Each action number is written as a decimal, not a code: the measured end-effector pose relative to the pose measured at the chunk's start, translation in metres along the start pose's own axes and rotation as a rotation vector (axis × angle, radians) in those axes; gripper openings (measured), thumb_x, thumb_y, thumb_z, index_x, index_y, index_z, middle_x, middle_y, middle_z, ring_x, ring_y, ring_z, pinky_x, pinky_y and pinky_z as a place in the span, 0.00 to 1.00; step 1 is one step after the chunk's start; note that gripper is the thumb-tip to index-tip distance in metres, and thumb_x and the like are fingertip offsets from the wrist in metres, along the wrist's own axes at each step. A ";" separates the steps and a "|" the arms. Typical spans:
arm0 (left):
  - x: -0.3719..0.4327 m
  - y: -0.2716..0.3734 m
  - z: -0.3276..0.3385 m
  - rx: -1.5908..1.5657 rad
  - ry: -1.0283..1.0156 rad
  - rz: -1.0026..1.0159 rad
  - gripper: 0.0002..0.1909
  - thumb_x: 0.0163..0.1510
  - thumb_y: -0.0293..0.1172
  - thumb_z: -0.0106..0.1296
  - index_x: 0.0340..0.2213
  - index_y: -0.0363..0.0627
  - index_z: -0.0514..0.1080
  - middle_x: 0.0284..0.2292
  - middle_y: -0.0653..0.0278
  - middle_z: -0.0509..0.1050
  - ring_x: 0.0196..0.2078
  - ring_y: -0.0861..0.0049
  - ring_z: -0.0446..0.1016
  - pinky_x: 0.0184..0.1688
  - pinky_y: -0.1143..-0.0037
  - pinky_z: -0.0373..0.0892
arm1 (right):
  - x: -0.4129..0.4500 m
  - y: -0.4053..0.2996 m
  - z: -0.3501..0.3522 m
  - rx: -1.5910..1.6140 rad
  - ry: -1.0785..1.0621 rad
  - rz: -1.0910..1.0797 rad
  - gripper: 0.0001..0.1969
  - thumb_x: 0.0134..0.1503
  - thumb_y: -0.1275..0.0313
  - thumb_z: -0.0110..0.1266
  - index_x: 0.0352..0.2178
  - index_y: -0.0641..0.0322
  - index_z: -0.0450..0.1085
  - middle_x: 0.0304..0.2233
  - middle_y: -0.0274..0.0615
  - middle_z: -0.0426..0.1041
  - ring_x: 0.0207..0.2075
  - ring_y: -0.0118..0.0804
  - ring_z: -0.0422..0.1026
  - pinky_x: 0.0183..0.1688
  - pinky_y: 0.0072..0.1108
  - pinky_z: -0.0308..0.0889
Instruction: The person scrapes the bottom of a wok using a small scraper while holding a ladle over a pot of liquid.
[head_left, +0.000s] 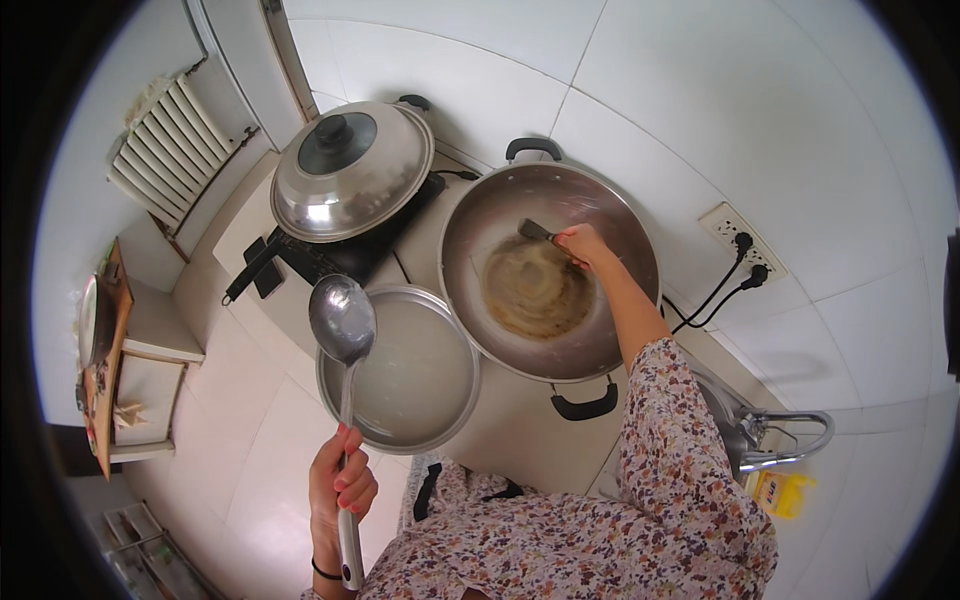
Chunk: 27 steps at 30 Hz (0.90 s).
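Note:
My left hand grips the handle of a large metal ladle, its bowl raised over the left rim of a round metal basin. Cloudy, whitish liquid fills much of the basin. In the wide wok, my right hand holds a short tool with a flat grey head, a brush or a scraper; which one is unclear. Below that tool, a thin beige-brown layer with circular streaks covers the wok's bottom. My right forearm crosses the wok's right rim.
A long-handled pan with a domed metal lid sits on a black cooktop. Beside its handle lies a dark phone-like object. Two plugs fill a wall socket. At right are a sink faucet and a yellow bottle.

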<state>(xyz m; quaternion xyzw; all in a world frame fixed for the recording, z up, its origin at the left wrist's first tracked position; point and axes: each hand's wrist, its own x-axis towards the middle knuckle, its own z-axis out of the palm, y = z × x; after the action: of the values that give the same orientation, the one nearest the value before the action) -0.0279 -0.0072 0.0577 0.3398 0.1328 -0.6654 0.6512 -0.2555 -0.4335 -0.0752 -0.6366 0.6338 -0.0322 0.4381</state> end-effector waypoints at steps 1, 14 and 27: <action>0.001 -0.001 0.002 0.008 0.007 0.008 0.14 0.60 0.37 0.25 0.22 0.49 0.54 0.05 0.76 0.50 0.01 0.88 0.48 0.01 0.85 0.49 | 0.002 -0.003 0.002 -0.017 -0.036 -0.020 0.09 0.50 0.63 0.49 0.31 0.50 0.73 0.15 0.28 0.63 0.13 0.23 0.58 0.13 0.18 0.51; 0.006 -0.013 0.017 0.002 0.027 0.006 0.15 0.60 0.37 0.24 0.22 0.48 0.55 0.05 0.76 0.51 0.02 0.88 0.49 0.02 0.85 0.50 | -0.001 -0.018 0.059 -0.130 -0.082 -0.506 0.12 0.51 0.62 0.48 0.36 0.48 0.71 0.30 0.42 0.73 0.31 0.42 0.71 0.35 0.26 0.64; 0.000 -0.022 0.021 0.171 -0.059 -0.118 0.16 0.59 0.40 0.31 0.21 0.48 0.57 0.06 0.76 0.50 0.04 0.87 0.47 0.04 0.84 0.48 | -0.136 -0.068 0.034 0.412 -0.574 -0.626 0.13 0.54 0.68 0.47 0.42 0.56 0.67 0.28 0.28 0.66 0.27 0.20 0.63 0.27 0.14 0.60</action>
<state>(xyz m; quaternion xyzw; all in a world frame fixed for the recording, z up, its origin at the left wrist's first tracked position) -0.0550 -0.0175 0.0675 0.3662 0.0762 -0.7213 0.5829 -0.2088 -0.3152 0.0145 -0.6800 0.2451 -0.1104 0.6821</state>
